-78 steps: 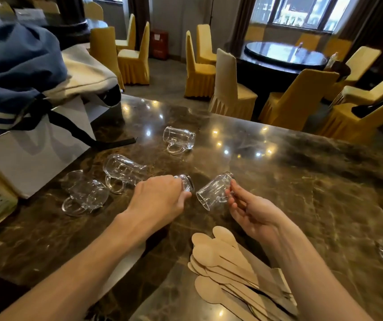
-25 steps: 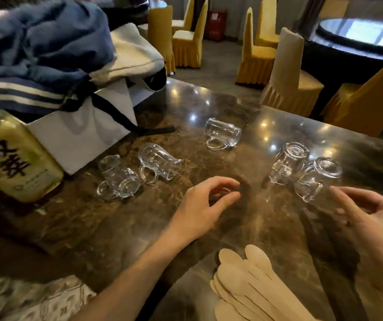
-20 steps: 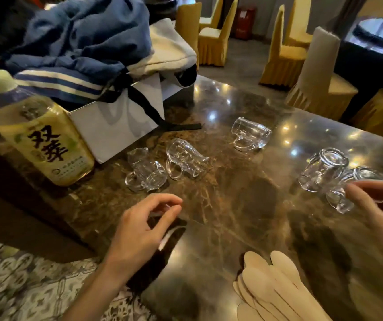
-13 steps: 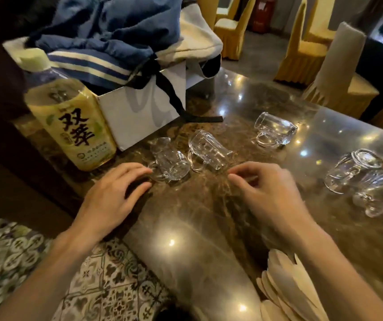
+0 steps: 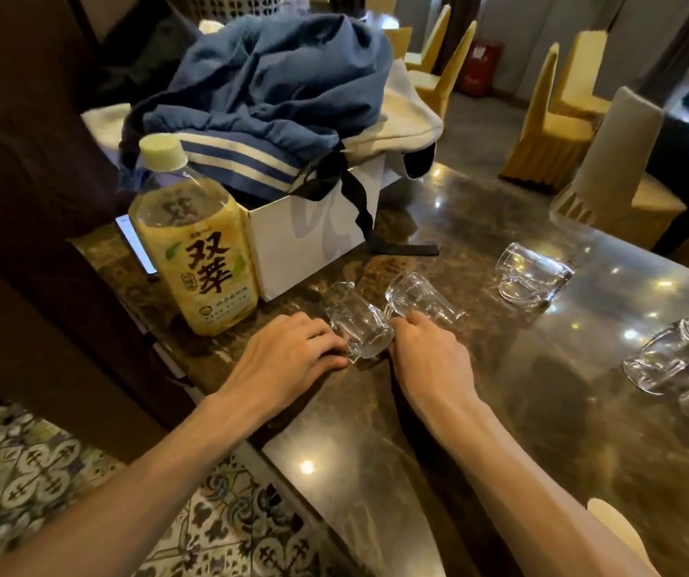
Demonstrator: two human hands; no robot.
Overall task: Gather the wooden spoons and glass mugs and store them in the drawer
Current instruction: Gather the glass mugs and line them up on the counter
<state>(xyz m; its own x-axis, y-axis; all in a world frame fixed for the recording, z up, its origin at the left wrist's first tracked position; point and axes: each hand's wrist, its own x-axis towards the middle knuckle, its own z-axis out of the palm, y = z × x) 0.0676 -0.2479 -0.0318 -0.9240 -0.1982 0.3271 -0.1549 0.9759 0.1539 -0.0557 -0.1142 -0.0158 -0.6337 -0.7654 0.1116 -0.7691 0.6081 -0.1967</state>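
Surface (image 5: 501, 431): dark marble. Bottle (image 5: 197, 260) at 10 o'clock. Left hand (image 5: 288, 356) flat, fingers straight, touching near mug (image 5: 359, 326) at centre. Right hand (image 5: 430, 360) at far mug (image 5: 421, 297) handle, fingers curled; grip cannot be told. Third mug (image 5: 532, 276) at 2 o'clock, mug pair (image 5: 675, 360) at 3 o'clock. Spoon tip (image 5: 613, 522) at 5 o'clock.

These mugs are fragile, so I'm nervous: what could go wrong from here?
The near mug and far mug lie on their sides close together; with the left hand and right hand both at them, glass may knock glass. They are close to the table edge above the tiled floor, so one could roll off. The tea bottle stands beside the left hand and might get tipped.
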